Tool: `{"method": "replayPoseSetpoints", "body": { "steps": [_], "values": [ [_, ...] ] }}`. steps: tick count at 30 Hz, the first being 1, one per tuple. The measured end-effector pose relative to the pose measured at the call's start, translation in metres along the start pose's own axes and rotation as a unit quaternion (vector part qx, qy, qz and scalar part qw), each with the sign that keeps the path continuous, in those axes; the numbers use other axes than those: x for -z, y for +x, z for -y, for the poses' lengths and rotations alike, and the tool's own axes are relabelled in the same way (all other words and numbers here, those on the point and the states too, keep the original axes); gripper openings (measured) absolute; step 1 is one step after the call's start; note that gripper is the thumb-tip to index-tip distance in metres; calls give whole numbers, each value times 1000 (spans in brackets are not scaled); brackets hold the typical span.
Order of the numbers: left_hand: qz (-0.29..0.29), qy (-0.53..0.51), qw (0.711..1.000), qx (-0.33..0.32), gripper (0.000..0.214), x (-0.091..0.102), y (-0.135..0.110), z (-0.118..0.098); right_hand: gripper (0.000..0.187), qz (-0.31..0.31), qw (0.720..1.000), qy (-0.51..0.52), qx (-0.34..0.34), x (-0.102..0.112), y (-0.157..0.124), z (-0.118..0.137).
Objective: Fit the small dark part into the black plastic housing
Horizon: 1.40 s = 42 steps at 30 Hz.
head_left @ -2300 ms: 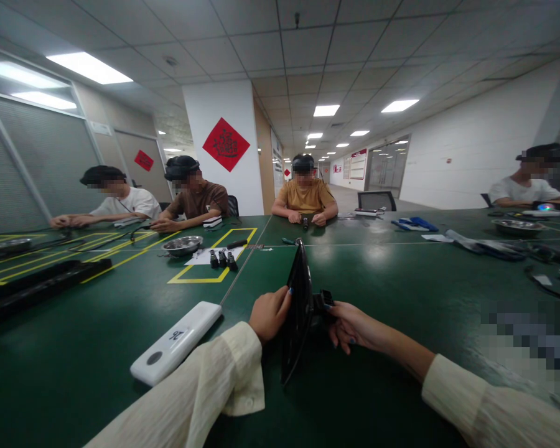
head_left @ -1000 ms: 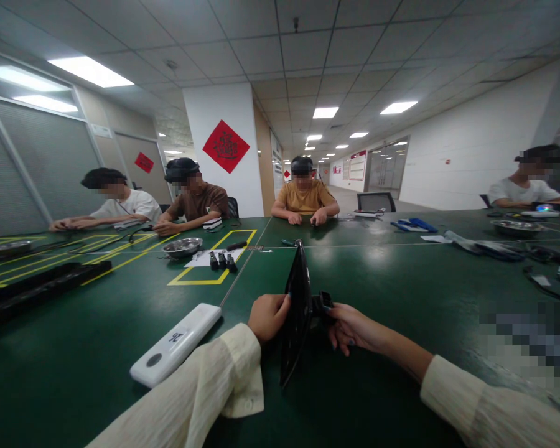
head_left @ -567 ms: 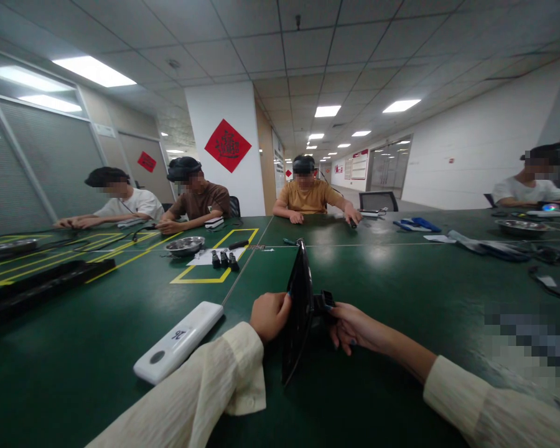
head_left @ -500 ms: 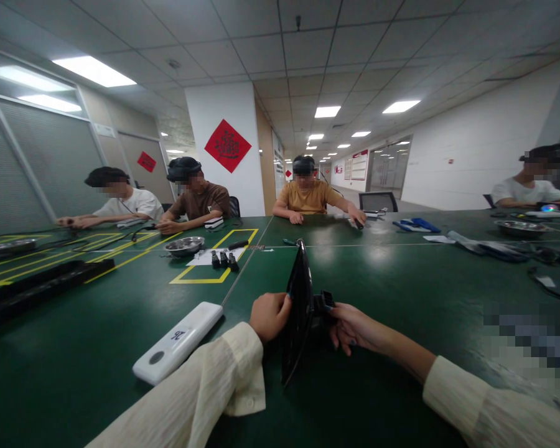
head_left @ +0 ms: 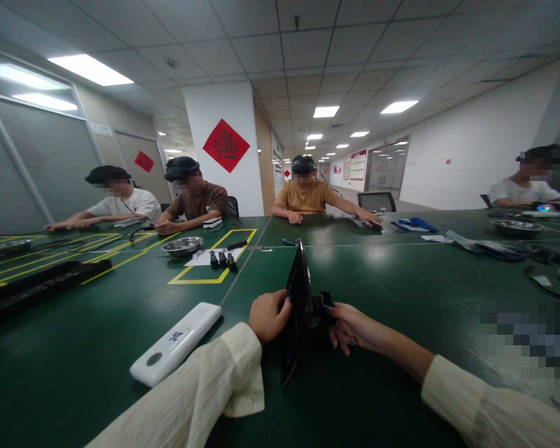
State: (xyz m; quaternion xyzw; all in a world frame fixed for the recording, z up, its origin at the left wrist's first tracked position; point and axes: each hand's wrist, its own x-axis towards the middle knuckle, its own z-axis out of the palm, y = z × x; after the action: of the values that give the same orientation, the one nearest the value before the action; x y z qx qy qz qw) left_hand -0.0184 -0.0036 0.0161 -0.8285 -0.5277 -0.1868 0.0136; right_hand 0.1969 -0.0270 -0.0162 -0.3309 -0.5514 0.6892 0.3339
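Observation:
A flat black panel (head_left: 297, 323) stands almost edge-on to me, with a ribbed black mount (head_left: 324, 303) sticking out from its right side. My left hand (head_left: 268, 317) is curled against the panel's left face and grips its near side with the thumb; some fingers are hidden. On the other side, my right hand (head_left: 352, 325) pinches the mount between thumb and forefinger, its other fingers bent below. What the panel shows on its face cannot be made out at this angle. To the left of my left forearm lies a white oblong device (head_left: 177, 344) marked 26.
Beyond my hands are several black cylindrical pieces (head_left: 222, 260), a metal bowl (head_left: 182, 246) and yellow tape on the green table (head_left: 378, 386). A long black tray (head_left: 42, 283) lies left. Clear bags (head_left: 483, 244) and cables lie right. Several people sit around the table.
My hands and the panel keep nearly the same pose. Across the table, the person in the mustard shirt has stretched an arm further to the right. The view has shifted slightly.

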Motion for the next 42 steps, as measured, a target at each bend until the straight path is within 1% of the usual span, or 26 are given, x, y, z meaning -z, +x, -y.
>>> {"method": "replayPoseSetpoints", "body": {
  "steps": [5,8,10,15,19,21,24,30,35,37,42],
  "values": [
    [22,-11,1000,7,43,3,0,-2,57,0,1000,-2,2,-1,-3,2],
    [36,-11,999,26,53,3,0,-3,55,-4,1000,-2,0,-2,-4,3],
    [37,-12,999,37,57,2,1,-2,54,-4,1000,-3,-3,-2,-4,3],
    [35,-31,998,33,49,0,2,-2,54,0,1000,-5,-1,-1,-3,3],
    [23,-21,999,36,39,1,1,-2,55,-5,1000,-8,-1,-2,-3,4],
    [17,-19,999,25,36,1,1,-2,54,-6,1000,-7,0,-2,-3,4],
    [14,-16,1000,7,36,2,1,-2,52,-5,1000,-7,-4,-2,-3,3],
    [25,-18,999,7,38,3,1,-2,56,2,1000,-5,-1,0,-1,1],
    [10,10,1000,-6,31,1,0,0,57,6,1000,-4,2,0,-3,2],
    [9,7,1000,-9,33,1,0,0,56,4,1000,-6,3,-1,-3,3],
    [28,-21,999,0,49,3,0,-2,57,0,1000,-5,1,-3,-5,6]
  ]
}}
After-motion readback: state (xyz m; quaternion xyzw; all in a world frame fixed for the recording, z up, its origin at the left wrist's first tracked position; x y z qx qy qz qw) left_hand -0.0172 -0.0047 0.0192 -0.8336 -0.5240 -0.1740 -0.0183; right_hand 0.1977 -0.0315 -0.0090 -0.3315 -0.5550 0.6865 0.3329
